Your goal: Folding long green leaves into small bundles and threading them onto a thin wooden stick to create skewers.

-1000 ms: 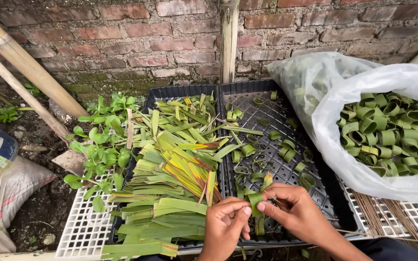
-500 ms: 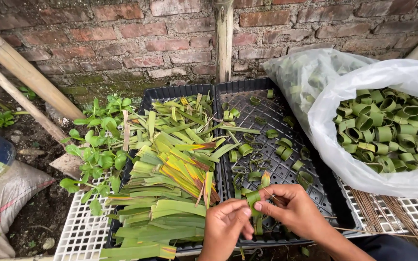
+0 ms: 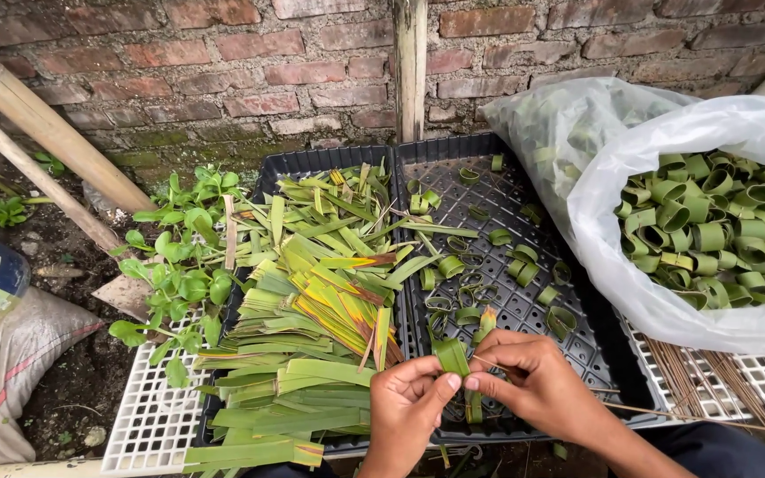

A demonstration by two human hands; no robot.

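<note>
Left hand (image 3: pixel 407 400): fingers pinched shut on leaf strip (image 3: pixel 451 356), near centre.
Right hand (image 3: pixel 531 379): fingertips closed on same strip, touching left thumb.
Strip: over near edge of right black tray (image 3: pixel 608 354).
Left: cut leaves (image 3: pixel 312 301).
Far right: bag of rings (image 3: pixel 719 221).

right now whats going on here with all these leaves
A person's left hand and right hand pinch a green leaf strip over a black tray. Cut leaves fill the left tray; small leaf rings lie in the right one, and more rings fill a plastic bag.
</note>
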